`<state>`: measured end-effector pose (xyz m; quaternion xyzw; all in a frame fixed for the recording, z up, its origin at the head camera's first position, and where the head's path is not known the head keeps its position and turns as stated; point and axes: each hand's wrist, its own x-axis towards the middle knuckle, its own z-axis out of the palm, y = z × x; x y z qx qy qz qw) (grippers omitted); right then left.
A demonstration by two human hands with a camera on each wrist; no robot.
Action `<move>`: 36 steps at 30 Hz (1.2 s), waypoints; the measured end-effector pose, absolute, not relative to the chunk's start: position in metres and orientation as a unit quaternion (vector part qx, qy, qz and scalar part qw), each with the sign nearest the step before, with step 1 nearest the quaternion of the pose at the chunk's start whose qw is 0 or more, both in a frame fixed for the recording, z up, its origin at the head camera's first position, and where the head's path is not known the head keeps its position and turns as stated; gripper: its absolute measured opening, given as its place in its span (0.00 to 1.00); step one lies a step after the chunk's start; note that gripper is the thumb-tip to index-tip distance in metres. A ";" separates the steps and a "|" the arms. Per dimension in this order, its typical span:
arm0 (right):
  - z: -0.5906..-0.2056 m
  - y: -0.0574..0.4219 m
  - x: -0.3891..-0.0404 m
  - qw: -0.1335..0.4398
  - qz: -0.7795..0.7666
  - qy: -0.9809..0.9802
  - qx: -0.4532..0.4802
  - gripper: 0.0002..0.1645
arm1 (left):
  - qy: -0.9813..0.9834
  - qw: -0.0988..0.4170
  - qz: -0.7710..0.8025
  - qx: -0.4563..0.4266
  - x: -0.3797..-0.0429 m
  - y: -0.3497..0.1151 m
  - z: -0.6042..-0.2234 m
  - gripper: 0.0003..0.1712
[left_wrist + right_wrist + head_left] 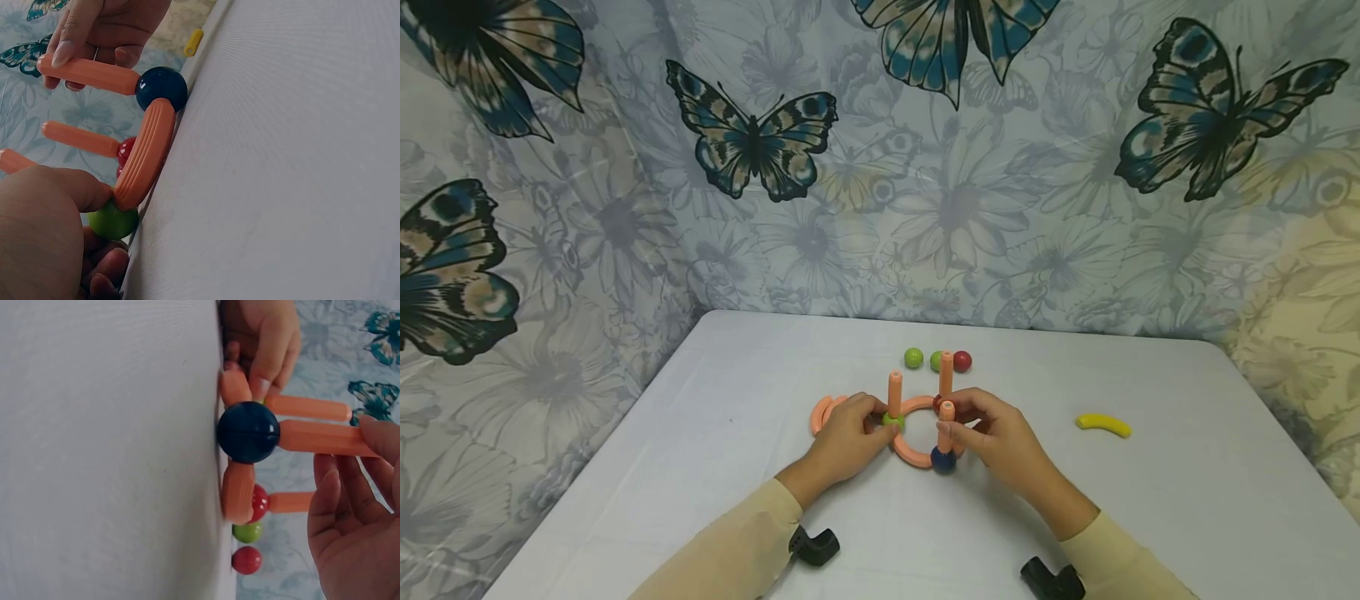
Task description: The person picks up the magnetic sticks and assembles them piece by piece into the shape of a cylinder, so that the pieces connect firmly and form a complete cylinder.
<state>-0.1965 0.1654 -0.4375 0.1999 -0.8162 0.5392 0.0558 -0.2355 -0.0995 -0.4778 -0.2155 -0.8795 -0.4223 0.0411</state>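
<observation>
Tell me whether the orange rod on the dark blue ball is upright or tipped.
Upright: in the head view, the orange rod rises from the dark blue ball, and the right hand pinches it near its top.

Upright sticks [895,394], centre of frame: plain peach-orange. Curved sticks [912,457] there: same peach-orange, lengthwise ridges striping one in left wrist view. Navy ball [943,461], lime-green ball [892,421], red ball [937,402] among them, all solid. Loose balls [913,358], above centre: two lime-green, one red. Curved piece [1103,426], right of frame: solid yellow. Surface [625,467]: plain white. Cloth [955,208] across top: pale grey-blue, grey floral print, yellowish toward right edge. Butterflies [752,154] on it: teal, black, beige. Sleeves [737,542], bottom of frame: plain pale yellow. Elbow-shaped pieces [816,547] beside them: black.
</observation>
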 end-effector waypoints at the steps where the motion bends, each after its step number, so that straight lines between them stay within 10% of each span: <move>1: -0.438 0.166 -0.196 0.057 0.539 -0.816 0.201 0.16 | -0.880 0.041 -0.422 -0.216 -0.235 -0.100 -0.478 0.10; 36: -0.432 0.180 -0.231 0.073 0.534 -0.836 0.107 0.21 | -0.881 0.039 -0.418 -0.221 -0.239 -0.102 -0.482 0.10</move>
